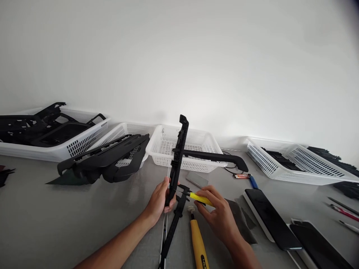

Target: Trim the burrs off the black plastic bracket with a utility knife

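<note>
My left hand (160, 200) is closed around the lower end of a long black plastic trim part (180, 149), which stands nearly upright. Between the fingers of my right hand (215, 209) is a yellow utility knife (202, 198). Its thin blade points left and reaches close to the trim part; whether it touches cannot be told. Below the knife tip, a black caliper (178, 213) lies on the grey table. Between my forearms is a yellow-handled tool (198, 243) with a small pale round tip.
A white basket (159, 155) stands behind, with another black trim part (218, 155) across its rim. More white baskets with black parts stand left (60, 152) and right (288, 179). Near my right arm lie a grey cloth (242, 222), a phone-like black slab (272, 216) and a blue-handled tool (253, 182).
</note>
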Demonstrator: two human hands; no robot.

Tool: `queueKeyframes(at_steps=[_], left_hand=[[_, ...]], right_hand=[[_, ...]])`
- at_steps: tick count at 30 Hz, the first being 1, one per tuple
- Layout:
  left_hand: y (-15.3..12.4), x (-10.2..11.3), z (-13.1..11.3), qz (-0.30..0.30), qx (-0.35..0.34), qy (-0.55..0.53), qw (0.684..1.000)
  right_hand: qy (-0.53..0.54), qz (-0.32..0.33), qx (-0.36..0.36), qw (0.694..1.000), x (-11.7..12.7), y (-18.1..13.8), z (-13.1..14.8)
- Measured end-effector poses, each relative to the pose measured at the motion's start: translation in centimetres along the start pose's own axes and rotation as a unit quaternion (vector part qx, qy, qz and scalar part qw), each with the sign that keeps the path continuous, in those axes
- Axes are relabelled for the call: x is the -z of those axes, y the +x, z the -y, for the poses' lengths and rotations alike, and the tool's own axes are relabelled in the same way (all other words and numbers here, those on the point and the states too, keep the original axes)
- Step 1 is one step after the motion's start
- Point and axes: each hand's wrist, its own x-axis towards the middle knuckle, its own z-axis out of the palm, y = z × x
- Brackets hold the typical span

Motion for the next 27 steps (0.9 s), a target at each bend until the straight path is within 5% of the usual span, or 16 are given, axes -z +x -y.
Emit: queueKeyframes(at_steps=[27], left_hand=[[0.16,0.05,0.06,-0.046,-0.012,0.028,0.998]], right_hand=[[-0.025,0.006,0.035,0.999,-0.36,-0.23,0.05]])
